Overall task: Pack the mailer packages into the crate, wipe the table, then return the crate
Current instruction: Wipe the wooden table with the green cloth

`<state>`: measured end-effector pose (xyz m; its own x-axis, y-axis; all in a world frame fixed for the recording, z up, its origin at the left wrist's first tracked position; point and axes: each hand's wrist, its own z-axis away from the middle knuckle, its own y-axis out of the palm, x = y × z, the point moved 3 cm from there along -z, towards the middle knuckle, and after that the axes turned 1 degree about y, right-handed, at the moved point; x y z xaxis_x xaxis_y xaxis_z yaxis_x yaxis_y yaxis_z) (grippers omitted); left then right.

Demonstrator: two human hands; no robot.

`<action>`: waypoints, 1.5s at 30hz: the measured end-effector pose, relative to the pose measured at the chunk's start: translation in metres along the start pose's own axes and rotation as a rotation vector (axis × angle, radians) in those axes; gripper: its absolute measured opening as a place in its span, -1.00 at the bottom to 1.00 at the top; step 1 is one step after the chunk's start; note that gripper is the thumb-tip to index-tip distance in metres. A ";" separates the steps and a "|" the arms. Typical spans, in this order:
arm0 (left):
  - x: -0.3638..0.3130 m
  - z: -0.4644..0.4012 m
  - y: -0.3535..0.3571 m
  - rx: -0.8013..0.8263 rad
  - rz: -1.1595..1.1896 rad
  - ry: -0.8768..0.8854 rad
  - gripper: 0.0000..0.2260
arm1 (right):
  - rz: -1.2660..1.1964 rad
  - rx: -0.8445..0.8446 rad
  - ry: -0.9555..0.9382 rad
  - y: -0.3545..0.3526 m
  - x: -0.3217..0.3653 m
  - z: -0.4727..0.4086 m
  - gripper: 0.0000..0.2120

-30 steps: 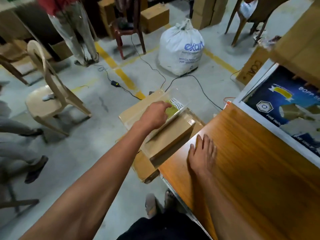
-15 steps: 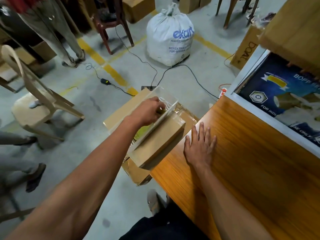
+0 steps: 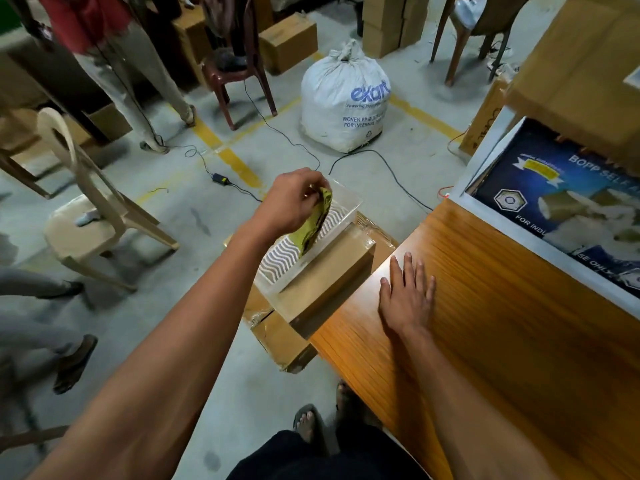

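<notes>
- Left hand (image 3: 294,202): fingers pinched closed on a yellow-green cloth (image 3: 315,220), which hangs limp over the clear plastic crate (image 3: 311,244).
- Crate: rests on stacked cardboard boxes (image 3: 332,285), just beside the wooden table (image 3: 502,306); white wavy-patterned contents show inside.
- Right hand (image 3: 407,296): open, flat on the table, holding nothing.
- Handling, as judged: the cloth is light and soft, so bunch it in the palm for wiping; the crate looks stiff and slick, so take it by the rim.
</notes>
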<state>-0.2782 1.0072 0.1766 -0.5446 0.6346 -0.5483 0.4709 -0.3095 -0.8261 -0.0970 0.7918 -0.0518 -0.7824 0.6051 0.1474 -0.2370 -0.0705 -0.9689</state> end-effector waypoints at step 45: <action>-0.165 0.110 0.280 0.242 0.655 -0.245 -0.82 | -1.039 -0.082 0.270 -0.052 -0.157 0.115 -0.81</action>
<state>-0.1328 0.7375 0.0216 -0.3573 0.0986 -0.9288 0.6017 -0.7363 -0.3097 -0.0280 0.6096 -0.0022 -0.0646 0.4943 0.8669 -0.6652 0.6263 -0.4066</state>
